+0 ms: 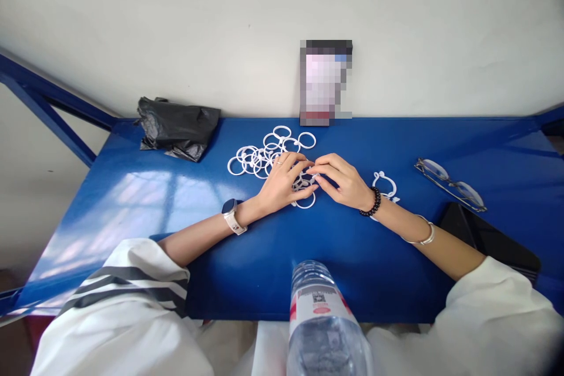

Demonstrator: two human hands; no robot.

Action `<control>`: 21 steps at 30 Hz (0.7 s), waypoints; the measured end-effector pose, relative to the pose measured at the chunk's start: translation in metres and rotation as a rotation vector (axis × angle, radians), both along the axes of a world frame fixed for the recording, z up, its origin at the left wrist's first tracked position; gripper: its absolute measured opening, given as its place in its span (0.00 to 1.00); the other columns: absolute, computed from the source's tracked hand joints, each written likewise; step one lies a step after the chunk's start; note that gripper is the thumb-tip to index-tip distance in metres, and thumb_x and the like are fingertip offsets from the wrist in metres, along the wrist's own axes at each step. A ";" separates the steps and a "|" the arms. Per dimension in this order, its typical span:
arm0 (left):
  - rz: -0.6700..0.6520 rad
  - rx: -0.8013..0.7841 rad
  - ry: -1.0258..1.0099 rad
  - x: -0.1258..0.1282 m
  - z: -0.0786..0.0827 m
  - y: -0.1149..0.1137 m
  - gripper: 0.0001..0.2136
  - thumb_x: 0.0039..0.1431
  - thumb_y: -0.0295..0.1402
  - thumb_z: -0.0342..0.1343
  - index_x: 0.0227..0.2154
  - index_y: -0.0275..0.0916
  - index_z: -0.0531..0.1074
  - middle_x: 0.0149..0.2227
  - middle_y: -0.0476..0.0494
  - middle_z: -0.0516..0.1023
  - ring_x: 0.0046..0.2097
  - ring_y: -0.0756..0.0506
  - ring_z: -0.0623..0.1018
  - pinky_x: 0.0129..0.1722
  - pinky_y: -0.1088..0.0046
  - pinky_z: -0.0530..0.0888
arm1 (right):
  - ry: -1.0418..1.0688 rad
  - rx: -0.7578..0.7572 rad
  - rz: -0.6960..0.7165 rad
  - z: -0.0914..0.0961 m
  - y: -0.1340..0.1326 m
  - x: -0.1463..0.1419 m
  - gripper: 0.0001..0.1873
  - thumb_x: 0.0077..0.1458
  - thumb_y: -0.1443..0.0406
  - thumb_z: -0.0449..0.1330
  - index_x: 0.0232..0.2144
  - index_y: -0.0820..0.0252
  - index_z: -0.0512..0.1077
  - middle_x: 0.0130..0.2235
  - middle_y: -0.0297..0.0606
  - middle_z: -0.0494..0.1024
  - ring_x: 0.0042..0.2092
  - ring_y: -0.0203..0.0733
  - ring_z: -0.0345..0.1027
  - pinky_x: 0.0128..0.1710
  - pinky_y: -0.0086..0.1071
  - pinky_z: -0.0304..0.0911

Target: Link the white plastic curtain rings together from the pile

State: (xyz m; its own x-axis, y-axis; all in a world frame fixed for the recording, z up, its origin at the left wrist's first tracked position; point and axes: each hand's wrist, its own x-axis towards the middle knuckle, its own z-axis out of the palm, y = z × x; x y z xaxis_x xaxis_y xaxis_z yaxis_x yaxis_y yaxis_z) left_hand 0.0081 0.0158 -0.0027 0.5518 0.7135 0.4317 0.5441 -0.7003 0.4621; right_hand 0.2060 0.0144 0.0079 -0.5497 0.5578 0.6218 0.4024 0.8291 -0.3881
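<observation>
Above the middle of the blue table, my left hand [284, 183] and my right hand [346, 182] meet at the fingertips. My right thumb and forefinger pinch a small white plastic ring [314, 175], partly covered by the fingers. My left hand curls around its other side, thumb and fingers closing in on the ring. More white rings [306, 207] lie just under the hands. A loose pile of several white rings [282, 132], each with a small knob, spreads behind and left of my left hand. Beside my right wrist lie other white rings [384, 184], partly hidden by the arm.
A crumpled black plastic bag [178, 129] is at the back left. A blurred upright phone-like object [324, 85] leans on the wall. Glasses [449, 182] and a black flat case [489, 241] lie right. A water bottle [321, 305] stands at the front edge of the blue table [247, 270].
</observation>
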 end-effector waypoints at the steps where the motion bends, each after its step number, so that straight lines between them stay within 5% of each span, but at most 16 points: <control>1: -0.001 0.001 0.002 0.000 0.000 0.000 0.16 0.61 0.41 0.56 0.47 0.37 0.68 0.46 0.38 0.71 0.48 0.41 0.70 0.50 0.60 0.68 | 0.005 0.002 -0.001 0.000 0.000 0.000 0.10 0.62 0.70 0.52 0.44 0.57 0.69 0.41 0.41 0.74 0.42 0.42 0.70 0.39 0.36 0.70; 15: -0.047 0.021 0.061 0.000 0.001 0.002 0.07 0.66 0.33 0.50 0.38 0.37 0.70 0.44 0.40 0.73 0.47 0.43 0.71 0.46 0.63 0.67 | -0.102 -0.106 0.000 -0.003 0.001 0.000 0.07 0.62 0.70 0.51 0.37 0.59 0.69 0.37 0.40 0.76 0.39 0.42 0.71 0.37 0.35 0.69; 21: -0.027 0.013 0.061 0.001 0.000 0.001 0.04 0.63 0.28 0.50 0.38 0.37 0.70 0.45 0.40 0.73 0.48 0.43 0.71 0.47 0.63 0.67 | -0.143 -0.143 -0.013 0.000 -0.001 0.001 0.12 0.52 0.75 0.51 0.37 0.58 0.67 0.37 0.39 0.75 0.38 0.42 0.69 0.36 0.34 0.67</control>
